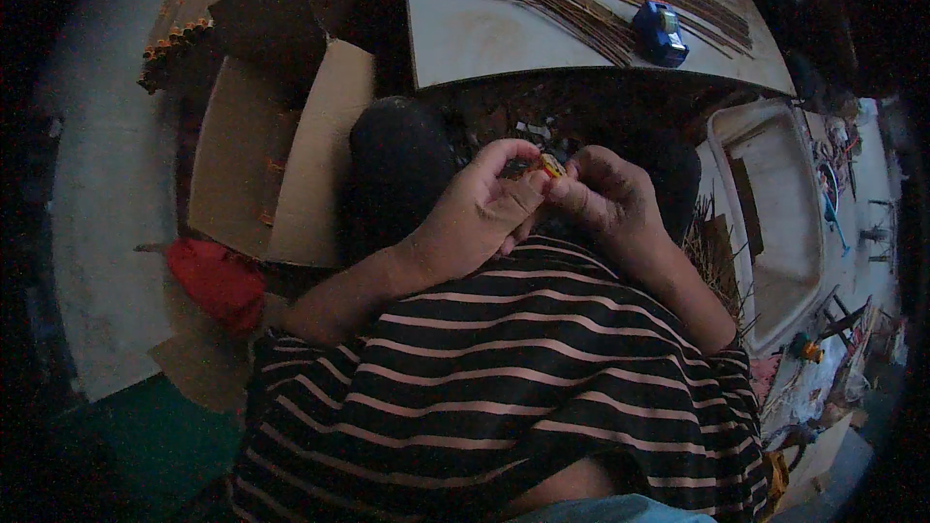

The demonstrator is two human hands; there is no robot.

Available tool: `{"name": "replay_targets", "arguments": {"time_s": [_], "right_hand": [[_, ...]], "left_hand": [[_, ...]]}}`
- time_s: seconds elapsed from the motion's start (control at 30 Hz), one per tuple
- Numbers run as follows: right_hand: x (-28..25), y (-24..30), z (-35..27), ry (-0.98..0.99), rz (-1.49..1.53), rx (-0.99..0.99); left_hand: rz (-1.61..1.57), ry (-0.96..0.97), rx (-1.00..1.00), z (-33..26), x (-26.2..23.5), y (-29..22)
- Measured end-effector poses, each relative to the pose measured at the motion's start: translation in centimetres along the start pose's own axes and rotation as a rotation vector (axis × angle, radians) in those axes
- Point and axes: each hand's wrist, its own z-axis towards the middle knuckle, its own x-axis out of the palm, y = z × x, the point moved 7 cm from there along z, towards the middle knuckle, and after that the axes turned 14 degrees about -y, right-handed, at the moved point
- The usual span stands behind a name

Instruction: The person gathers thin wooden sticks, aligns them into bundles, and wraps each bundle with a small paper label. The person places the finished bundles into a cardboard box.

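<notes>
Both of my hands meet above my lap, near the middle of the view. My left hand [481, 201] is closed, its thumb and fingers pinching a small yellow and red object [552, 168]. From the other side my right hand [615, 196] grips the same object between thumb and fingers. Most of it is hidden by the fingers, so its kind cannot be made out. Beyond the hands stands a white-topped table [475, 34], bearing long thin brown sticks [557, 10] and a blue tape dispenser [662, 34].
An open cardboard box [325, 155] stands left of my knee, with a red cloth-like bundle [218, 281] nearer me. Stacked tubes with orange ends [189, 15] lie at the far left. A white tub [790, 223] sits on the right, with loose scraps littering the floor beyond.
</notes>
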Motion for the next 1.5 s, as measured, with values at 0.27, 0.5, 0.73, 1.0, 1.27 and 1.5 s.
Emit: {"name": "replay_targets", "arguments": {"time_s": [0.27, 0.5, 0.73, 1.0, 1.27, 1.5], "right_hand": [[0.1, -0.1, 0.0, 0.029, 0.069, -0.058], [-0.3, -1.2, 0.7, 0.049, 0.120, -0.165], [-0.5, 1.5, 0.8, 0.059, 0.031, -0.483], [-0.9, 2.0, 0.5, 0.024, -0.051, -0.505], [-1.5, 2.5, 0.5, 0.023, -0.099, -0.597], [-2.7, 1.8, 1.6, 0.011, -0.089, -0.633]], "left_hand": [[0.006, 0.060, -0.093, -0.2, 0.2, -0.3], [-0.108, 0.197, -0.172, -0.3, 0.9, -0.2], [-0.378, 0.466, -0.303, -0.2, 1.8, 0.5], [-0.057, 0.243, -0.039, 0.3, 1.3, -0.9], [0.249, 0.251, 0.058, 1.0, 0.9, -1.4], [0.037, 0.313, -0.244, 2.0, 2.5, -0.2]]}}
